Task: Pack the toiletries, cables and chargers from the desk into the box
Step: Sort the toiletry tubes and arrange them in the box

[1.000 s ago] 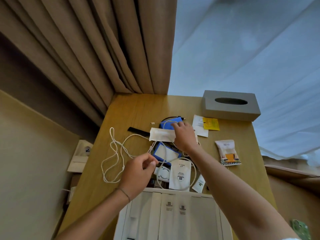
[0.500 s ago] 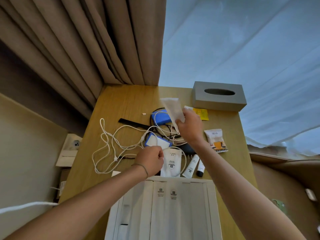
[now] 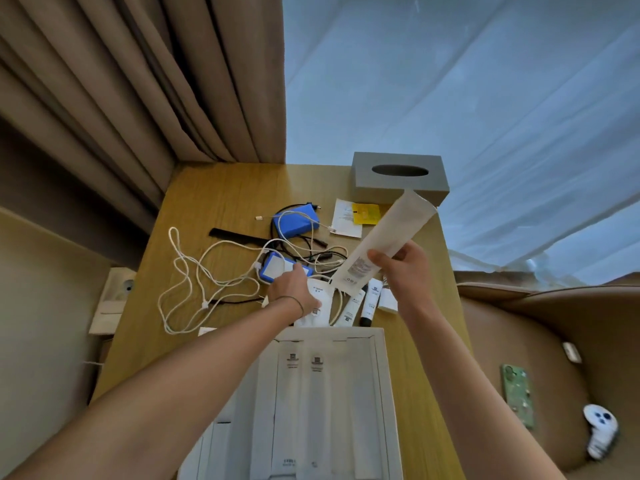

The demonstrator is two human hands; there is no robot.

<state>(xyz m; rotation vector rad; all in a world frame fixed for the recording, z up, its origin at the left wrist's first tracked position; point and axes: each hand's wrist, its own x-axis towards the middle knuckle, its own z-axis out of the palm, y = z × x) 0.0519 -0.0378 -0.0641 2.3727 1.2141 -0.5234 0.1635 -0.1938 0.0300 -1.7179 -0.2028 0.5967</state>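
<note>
Long flat white paper sachet (image 3: 384, 243), matte and rectangular, raised aslant above the wooden desk (image 3: 214, 192), pinched at its lower half by the right hand (image 3: 405, 268). Just beyond the white cardboard box (image 3: 379, 368): left hand (image 3: 294, 289) palm-down, fingers curled on a white pouch (image 3: 320, 299); grip unclear.

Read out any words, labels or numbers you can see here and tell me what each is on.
None is legible.
White packet held by the right hand: small print, blurred.
Sachet under the left hand: print too small.
Two tubes: labels blurred.
Packets in the box: small logos, unreadable.
Yellow packet: unreadable.
</note>
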